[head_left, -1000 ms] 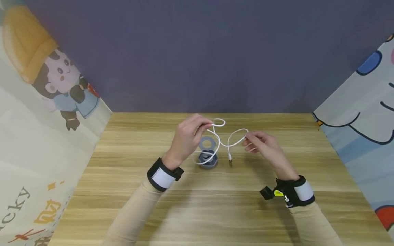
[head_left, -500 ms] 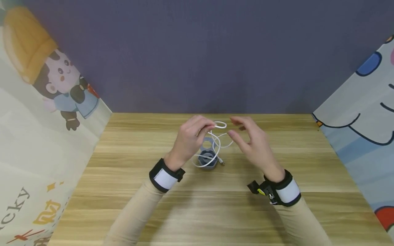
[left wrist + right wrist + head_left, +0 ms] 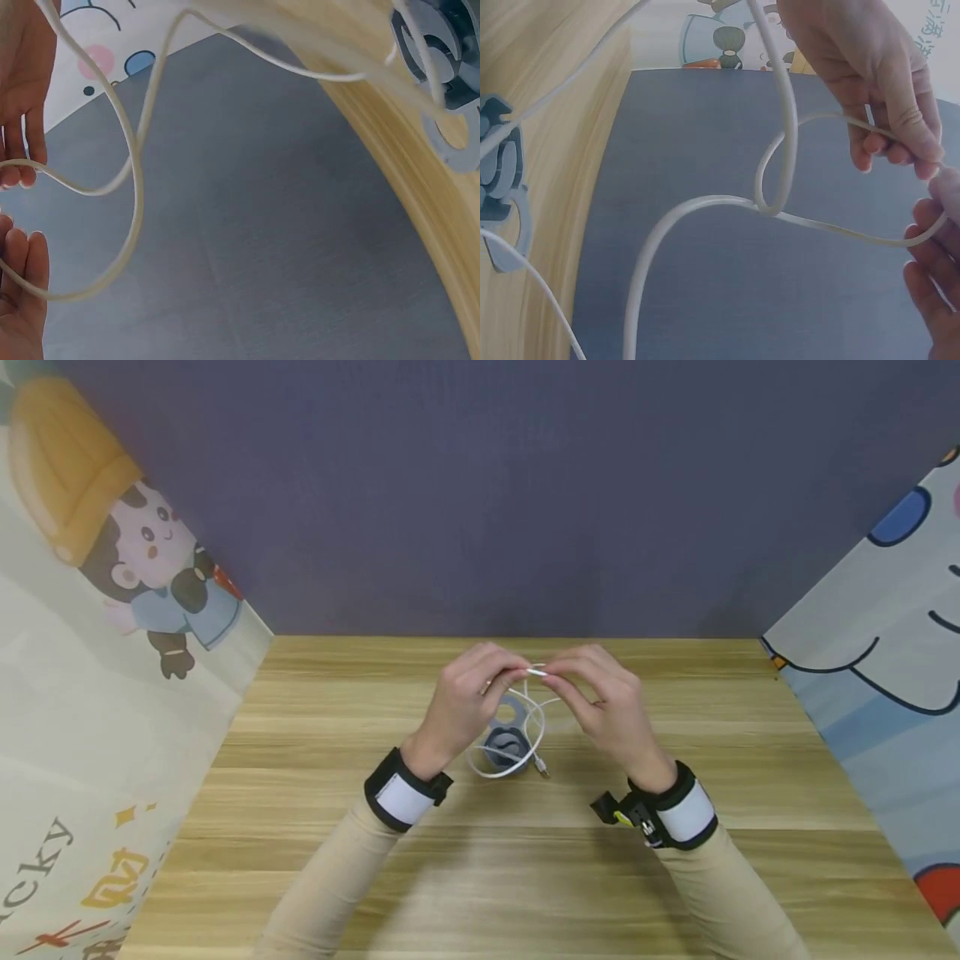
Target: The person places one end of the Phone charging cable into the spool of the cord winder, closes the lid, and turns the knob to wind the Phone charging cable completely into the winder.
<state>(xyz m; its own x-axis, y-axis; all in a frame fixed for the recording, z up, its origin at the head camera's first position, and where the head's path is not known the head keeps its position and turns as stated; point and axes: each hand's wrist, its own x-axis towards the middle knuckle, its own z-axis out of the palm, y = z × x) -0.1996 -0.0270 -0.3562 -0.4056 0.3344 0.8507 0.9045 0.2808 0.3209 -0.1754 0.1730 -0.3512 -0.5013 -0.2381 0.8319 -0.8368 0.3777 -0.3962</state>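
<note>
Left of the holder (image 3: 510, 743), we are pinching the cable (image 3: 788, 112) in our left hand (image 3: 461, 697), thumb closed to fingers. The cable is looping over the holder, its plug (image 3: 542, 767) showing just right of it, and farther right our right hand (image 3: 615, 710) is pinching the cable likewise. We could be snagging loops on the holder, if slack is sagging while we pull.

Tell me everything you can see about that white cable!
The white cable looks thin, smooth and rubbery, with a metal-tipped plug at its one visible end. It hangs in loose, crossing loops over the wooden table, pinched by the left hand and right hand. Whether it touches the grey holder beneath, I can't tell.
</note>
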